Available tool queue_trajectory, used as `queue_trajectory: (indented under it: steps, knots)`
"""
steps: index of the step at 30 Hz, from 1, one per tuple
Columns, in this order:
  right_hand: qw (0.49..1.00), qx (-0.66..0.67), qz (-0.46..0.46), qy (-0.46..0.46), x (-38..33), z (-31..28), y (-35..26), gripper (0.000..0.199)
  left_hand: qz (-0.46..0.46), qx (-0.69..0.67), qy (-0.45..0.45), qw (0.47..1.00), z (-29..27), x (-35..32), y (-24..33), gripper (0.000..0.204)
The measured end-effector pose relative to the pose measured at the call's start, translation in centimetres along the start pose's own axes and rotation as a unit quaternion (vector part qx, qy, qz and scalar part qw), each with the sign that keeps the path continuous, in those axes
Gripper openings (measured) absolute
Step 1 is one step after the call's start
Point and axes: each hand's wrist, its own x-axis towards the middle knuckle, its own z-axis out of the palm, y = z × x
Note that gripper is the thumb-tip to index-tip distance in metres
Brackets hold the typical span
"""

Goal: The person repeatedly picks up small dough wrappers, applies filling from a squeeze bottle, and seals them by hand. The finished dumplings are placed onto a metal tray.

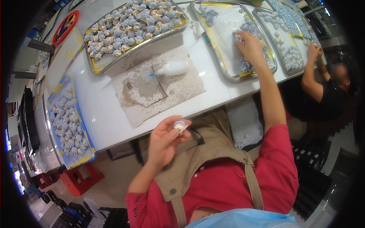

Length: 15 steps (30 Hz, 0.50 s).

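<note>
My left hand is closed in front of my chest, with a small cream and blue-grey figurine pinched between thumb and fingers. Out to the right, my right hand reaches over a metal tray edged with yellow tape. Its thumb and fingertips close on a small blue-grey piece, partly hidden by the fingers. More loose blue-grey pieces lie along the tray's right side and in its far left corner.
A white squeeze bottle with a blue tip lies on stained cardboard. Similar figurines fill a large tray behind it and a blue-edged tray at left. Another tray and a co-worker are at right. A red stool stands below.
</note>
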Motion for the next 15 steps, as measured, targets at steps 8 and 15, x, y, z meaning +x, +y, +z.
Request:
queue_trajectory:
  steps: [8,15]
  knots:
    - [0.993,0.104,0.025,-0.053,-0.8,-1.2,-2.3,0.028,0.001,0.029,0.021,0.999,0.3,0.2,-0.5,0.034]
    - [0.892,0.442,-0.048,-0.083,-8.8,-5.4,-13.0,0.029,0.081,0.043,0.091,0.992,0.7,0.8,-1.0,0.035]
